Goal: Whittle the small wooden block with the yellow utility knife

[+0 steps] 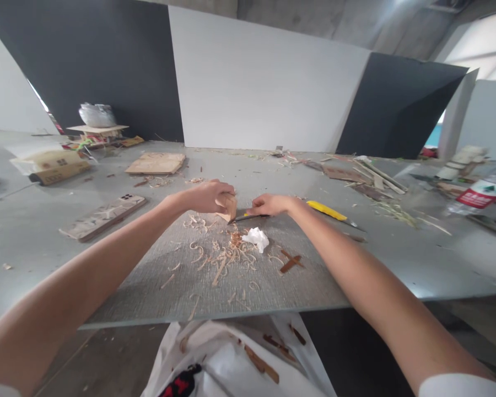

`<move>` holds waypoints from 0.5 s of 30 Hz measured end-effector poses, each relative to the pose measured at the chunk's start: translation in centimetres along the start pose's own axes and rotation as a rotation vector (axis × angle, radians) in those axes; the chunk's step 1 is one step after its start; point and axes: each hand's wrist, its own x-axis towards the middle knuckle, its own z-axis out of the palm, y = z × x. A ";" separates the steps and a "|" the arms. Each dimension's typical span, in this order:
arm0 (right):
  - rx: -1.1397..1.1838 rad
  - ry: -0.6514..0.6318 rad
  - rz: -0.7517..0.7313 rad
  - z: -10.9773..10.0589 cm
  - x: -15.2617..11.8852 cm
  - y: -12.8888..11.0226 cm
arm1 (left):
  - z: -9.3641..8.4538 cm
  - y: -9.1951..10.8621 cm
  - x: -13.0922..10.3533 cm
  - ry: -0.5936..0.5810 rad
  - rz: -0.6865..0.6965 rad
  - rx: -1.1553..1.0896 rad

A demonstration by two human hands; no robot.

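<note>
My left hand [215, 196] is closed around a small pale block of wood [231, 210], holding it up on edge over the table. In my right hand [269, 204] is a knife [242, 217]; its thin dark blade points left and its tip meets the lower part of the block. A bit of yellow shows by my right fingers, and the handle is mostly hidden. Curled wood shavings [223, 259] lie below both hands, with a crumpled white tissue [256, 239] among them. To the right of my right hand rests a yellow utility knife [327, 210].
Crossed brown wood strips [291, 261] lie near the table's front edge. On the left are a patterned phone-shaped piece [105, 217], a wooden board [156, 163] and a yellow box [60, 168]. Wood scraps [378, 179] and a water bottle [481, 193] stand right.
</note>
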 end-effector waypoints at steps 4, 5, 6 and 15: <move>0.073 -0.059 0.007 -0.2 -1.1 0.7 | 0.1 -0.4 -0.1 -0.004 0.023 -0.010; 0.078 -0.058 0.004 -0.2 -1.4 1.3 | 0.1 -0.5 -0.2 -0.004 0.025 -0.016; 0.073 -0.044 -0.004 -0.2 -1.7 1.9 | 0.2 -0.7 -0.2 -0.007 0.027 -0.022; 0.170 0.157 -0.274 0.3 -2.9 2.0 | 1.0 -1.5 -0.1 -0.015 0.023 -0.017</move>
